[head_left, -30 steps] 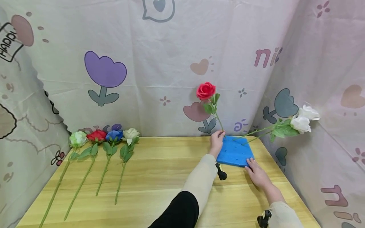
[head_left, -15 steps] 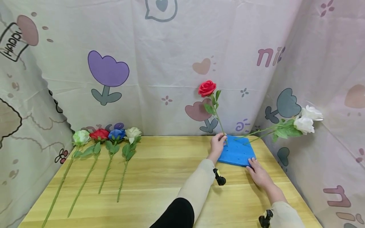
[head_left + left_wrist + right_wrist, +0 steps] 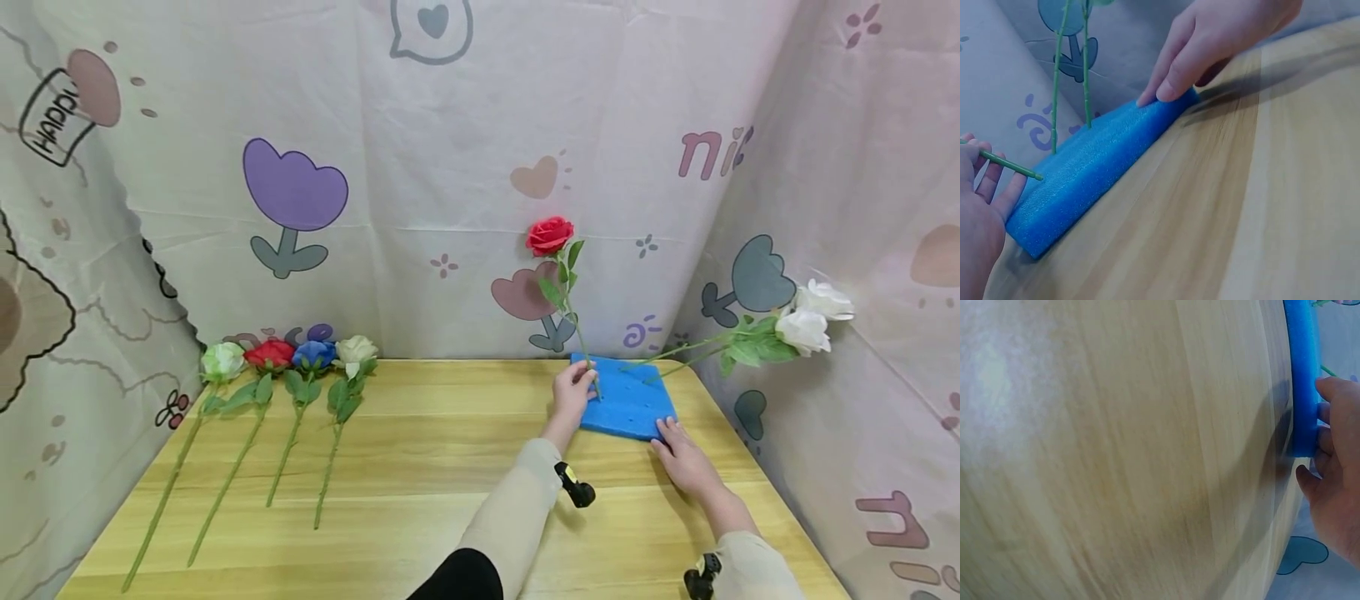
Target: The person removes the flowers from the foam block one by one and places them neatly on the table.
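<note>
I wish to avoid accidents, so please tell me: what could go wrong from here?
The red rose in the left grip shows its stem end outside the blue block, so it might go in crooked. The block might slide, since the right grip seems to rest only near one corner. The two white roses standing in it could then loosen.

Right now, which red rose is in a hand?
The red rose whose stem the left hand pinches at the blue foam block; the other red rose lies on the table beside the blue rose.

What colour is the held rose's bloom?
The bloom is red, clearest in the head view.
</note>
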Action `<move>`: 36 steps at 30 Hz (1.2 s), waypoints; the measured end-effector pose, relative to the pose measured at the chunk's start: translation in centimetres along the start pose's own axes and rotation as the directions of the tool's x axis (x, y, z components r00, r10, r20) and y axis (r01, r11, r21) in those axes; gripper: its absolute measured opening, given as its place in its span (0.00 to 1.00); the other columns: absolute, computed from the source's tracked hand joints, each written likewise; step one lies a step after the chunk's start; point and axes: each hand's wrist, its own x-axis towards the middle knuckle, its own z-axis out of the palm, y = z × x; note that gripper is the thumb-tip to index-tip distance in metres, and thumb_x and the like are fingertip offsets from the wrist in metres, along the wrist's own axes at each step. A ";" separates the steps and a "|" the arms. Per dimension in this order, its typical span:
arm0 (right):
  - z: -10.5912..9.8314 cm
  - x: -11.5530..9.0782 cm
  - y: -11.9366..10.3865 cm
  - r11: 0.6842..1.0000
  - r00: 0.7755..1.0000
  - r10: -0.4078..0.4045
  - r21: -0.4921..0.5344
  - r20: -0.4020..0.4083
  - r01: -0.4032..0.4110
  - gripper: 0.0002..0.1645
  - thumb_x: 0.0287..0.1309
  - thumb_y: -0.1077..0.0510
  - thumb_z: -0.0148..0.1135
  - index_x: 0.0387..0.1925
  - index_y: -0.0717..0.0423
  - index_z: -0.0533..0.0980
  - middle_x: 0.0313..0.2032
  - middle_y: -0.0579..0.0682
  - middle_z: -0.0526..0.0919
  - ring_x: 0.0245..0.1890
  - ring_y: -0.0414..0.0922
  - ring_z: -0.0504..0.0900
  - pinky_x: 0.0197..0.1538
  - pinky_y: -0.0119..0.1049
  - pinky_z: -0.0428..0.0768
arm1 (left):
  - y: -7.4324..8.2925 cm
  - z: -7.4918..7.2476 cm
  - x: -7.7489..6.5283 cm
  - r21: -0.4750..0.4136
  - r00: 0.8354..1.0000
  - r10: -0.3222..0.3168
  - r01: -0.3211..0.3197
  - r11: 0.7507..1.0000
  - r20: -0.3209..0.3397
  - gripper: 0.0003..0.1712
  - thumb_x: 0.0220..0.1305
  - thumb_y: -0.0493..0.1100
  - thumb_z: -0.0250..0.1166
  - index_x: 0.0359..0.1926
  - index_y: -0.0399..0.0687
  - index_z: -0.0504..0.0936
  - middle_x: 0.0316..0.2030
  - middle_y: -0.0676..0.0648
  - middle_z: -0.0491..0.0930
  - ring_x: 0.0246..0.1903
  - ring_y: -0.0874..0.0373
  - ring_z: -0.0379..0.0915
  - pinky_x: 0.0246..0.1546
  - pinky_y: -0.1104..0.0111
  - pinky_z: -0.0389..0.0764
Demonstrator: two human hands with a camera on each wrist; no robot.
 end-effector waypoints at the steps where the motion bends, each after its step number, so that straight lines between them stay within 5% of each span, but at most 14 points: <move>1: 0.0 0.0 0.0 1.000 1.000 -0.002 0.000 0.000 0.002 0.37 0.75 0.48 0.43 0.71 0.70 0.53 0.72 0.74 0.47 0.72 0.71 0.46 0.70 0.68 0.51 | 0.0 -0.1 -0.2 -0.007 1.000 -0.006 0.006 1.000 -0.001 0.12 0.67 0.37 0.62 0.49 0.40 0.84 0.38 0.45 0.83 0.37 0.58 0.79 0.41 0.59 0.87; 12: -0.3 0.0 -0.4 1.000 1.000 -0.009 0.007 0.023 0.009 0.37 0.75 0.48 0.43 0.72 0.71 0.52 0.71 0.75 0.46 0.72 0.72 0.45 0.71 0.68 0.49 | 0.9 -1.5 -2.3 -0.025 0.998 -0.046 0.045 0.999 -0.044 0.12 0.65 0.36 0.64 0.48 0.44 0.85 0.37 0.49 0.82 0.38 0.59 0.79 0.38 0.63 0.88; 29: -0.2 0.0 0.0 0.999 0.999 -0.042 0.002 0.020 0.042 0.39 0.75 0.47 0.43 0.71 0.74 0.51 0.70 0.78 0.46 0.71 0.73 0.46 0.69 0.70 0.50 | 1.7 -4.1 -5.9 -0.117 0.996 -0.070 0.064 0.991 -0.055 0.15 0.63 0.34 0.65 0.51 0.35 0.82 0.34 0.49 0.80 0.34 0.61 0.77 0.35 0.63 0.87; 36: -0.3 0.0 0.0 0.999 0.998 -0.048 0.013 0.029 0.048 0.39 0.75 0.47 0.43 0.71 0.75 0.50 0.70 0.78 0.45 0.71 0.74 0.45 0.69 0.70 0.50 | 2.7 -5.8 -7.1 -0.126 0.998 -0.054 0.048 0.991 -0.044 0.14 0.63 0.33 0.64 0.50 0.35 0.82 0.34 0.49 0.80 0.41 0.45 0.80 0.38 0.56 0.87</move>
